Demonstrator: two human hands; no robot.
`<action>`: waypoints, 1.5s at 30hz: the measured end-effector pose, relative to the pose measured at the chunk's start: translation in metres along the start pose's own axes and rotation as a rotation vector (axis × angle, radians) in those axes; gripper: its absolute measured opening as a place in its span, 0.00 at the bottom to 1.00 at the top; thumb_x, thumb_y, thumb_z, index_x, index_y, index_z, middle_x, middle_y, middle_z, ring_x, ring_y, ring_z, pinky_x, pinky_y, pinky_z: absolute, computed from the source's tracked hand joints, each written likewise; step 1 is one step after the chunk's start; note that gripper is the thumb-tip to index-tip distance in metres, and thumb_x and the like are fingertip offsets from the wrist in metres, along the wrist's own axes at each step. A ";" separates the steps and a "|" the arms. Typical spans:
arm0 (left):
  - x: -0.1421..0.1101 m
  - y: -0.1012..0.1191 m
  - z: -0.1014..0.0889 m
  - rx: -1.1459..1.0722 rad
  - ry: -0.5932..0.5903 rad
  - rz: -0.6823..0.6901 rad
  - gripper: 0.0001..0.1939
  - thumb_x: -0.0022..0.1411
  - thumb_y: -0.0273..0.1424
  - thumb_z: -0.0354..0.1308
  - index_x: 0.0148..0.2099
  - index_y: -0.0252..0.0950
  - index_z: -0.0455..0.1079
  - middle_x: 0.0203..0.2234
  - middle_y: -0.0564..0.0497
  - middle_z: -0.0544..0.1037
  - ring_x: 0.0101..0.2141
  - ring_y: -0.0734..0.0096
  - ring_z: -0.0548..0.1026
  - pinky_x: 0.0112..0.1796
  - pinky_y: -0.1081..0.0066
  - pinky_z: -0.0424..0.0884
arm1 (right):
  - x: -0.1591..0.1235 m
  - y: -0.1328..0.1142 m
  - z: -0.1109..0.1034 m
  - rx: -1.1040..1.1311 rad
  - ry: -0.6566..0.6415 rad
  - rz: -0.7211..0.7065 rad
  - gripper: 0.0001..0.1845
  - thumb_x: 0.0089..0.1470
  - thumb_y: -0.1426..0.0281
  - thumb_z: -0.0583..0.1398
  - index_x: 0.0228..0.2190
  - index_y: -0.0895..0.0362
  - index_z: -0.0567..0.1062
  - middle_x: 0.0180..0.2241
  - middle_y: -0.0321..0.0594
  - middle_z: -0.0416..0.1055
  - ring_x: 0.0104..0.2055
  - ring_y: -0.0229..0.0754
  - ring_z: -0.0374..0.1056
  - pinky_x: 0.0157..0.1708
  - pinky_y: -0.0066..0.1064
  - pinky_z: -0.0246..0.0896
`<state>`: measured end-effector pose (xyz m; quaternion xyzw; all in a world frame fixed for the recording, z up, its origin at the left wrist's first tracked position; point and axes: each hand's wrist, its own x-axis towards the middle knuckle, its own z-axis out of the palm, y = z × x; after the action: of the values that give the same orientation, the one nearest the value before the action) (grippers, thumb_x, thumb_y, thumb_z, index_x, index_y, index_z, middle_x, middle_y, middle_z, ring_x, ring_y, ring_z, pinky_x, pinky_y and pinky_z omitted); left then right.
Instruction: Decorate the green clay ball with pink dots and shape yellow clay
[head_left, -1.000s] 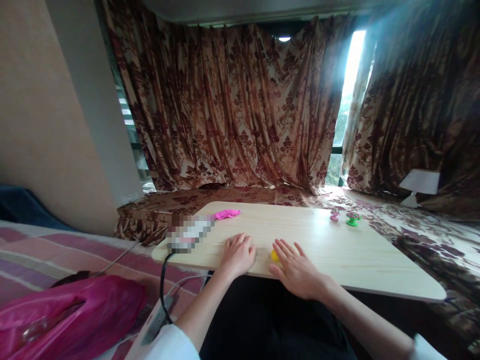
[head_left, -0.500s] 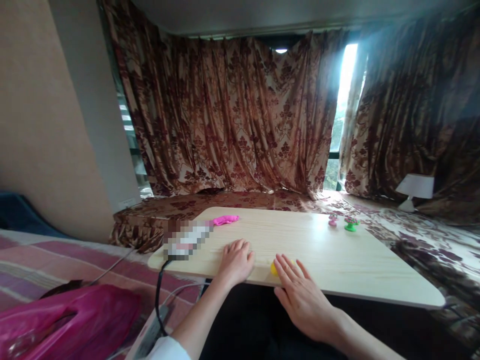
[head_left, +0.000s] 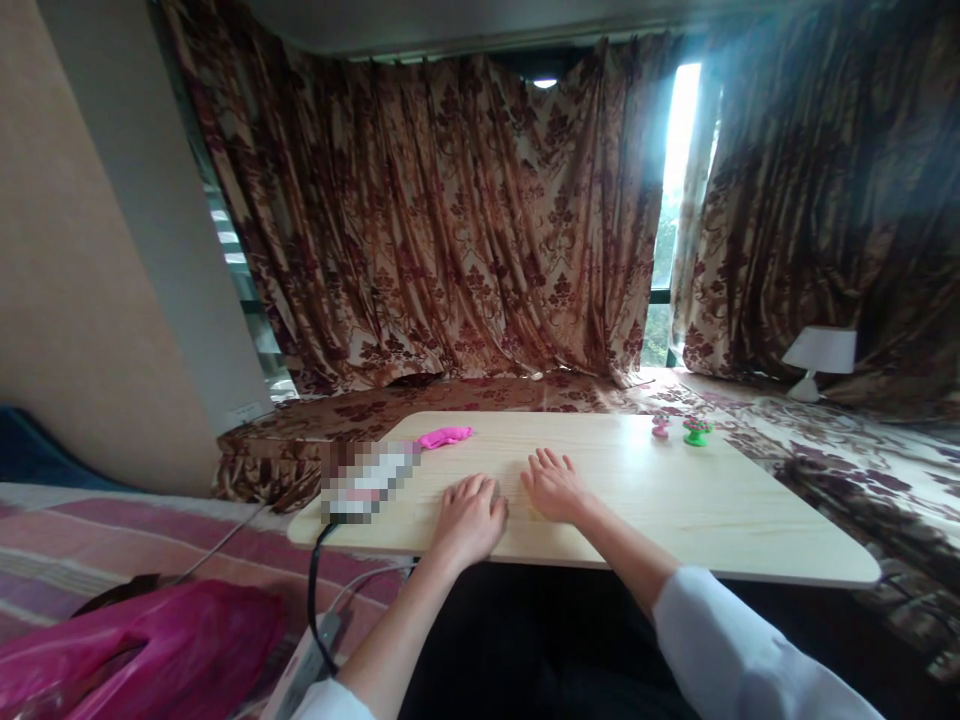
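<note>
My left hand (head_left: 471,518) rests palm down near the front edge of the pale wooden table (head_left: 660,510), its fingers loosely bent and holding nothing visible. To its right, further in on the tabletop, my right hand (head_left: 555,486) lies flat with fingers stretched and a little apart. Whatever is under its palm is hidden; the yellow piece seen earlier does not show. Beyond both hands, a bright pink lump of soft-looking material (head_left: 445,438) lies by the far left edge. Two small mushroom-shaped pieces stand at the far right, one pink (head_left: 660,427) and one green (head_left: 697,432).
A blurred-out white object (head_left: 367,490) with a black cable (head_left: 313,590) occupies the table's left end. A shiny magenta bag (head_left: 187,640) lies on the striped bedding at left. A white lamp (head_left: 821,352) stands on the ledge before patterned curtains (head_left: 480,220).
My right hand has moved forward from the table's front edge onto the top, and the yellow piece under its fingers is no longer visible. My left hand stays in place. The view has shifted slightly.
</note>
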<state>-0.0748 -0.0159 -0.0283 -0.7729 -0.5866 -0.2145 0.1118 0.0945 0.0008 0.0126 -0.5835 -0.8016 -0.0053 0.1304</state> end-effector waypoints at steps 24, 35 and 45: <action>-0.001 0.004 -0.006 -0.011 -0.047 -0.048 0.20 0.62 0.39 0.40 0.52 0.41 0.62 0.53 0.48 0.65 0.53 0.64 0.59 0.52 0.64 0.52 | -0.060 0.001 0.002 0.021 0.043 -0.135 0.30 0.60 0.58 0.39 0.59 0.60 0.50 0.61 0.45 0.44 0.63 0.44 0.37 0.59 0.42 0.34; -0.001 0.007 -0.011 -0.015 -0.083 -0.073 0.19 0.62 0.38 0.41 0.53 0.41 0.62 0.53 0.48 0.64 0.54 0.63 0.58 0.53 0.62 0.51 | -0.012 0.000 0.003 0.024 -0.028 0.017 0.32 0.59 0.58 0.39 0.58 0.65 0.52 0.61 0.50 0.45 0.63 0.47 0.37 0.58 0.46 0.34; -0.002 0.005 -0.009 -0.046 -0.060 -0.060 0.20 0.62 0.39 0.41 0.52 0.40 0.62 0.53 0.47 0.65 0.54 0.63 0.59 0.53 0.63 0.51 | -0.077 -0.001 0.000 0.009 0.040 -0.191 0.29 0.60 0.60 0.38 0.59 0.59 0.50 0.61 0.44 0.45 0.63 0.43 0.38 0.59 0.42 0.34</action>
<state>-0.0721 -0.0227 -0.0209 -0.7634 -0.6075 -0.2077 0.0700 0.1158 -0.0714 -0.0044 -0.5038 -0.8507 -0.0257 0.1480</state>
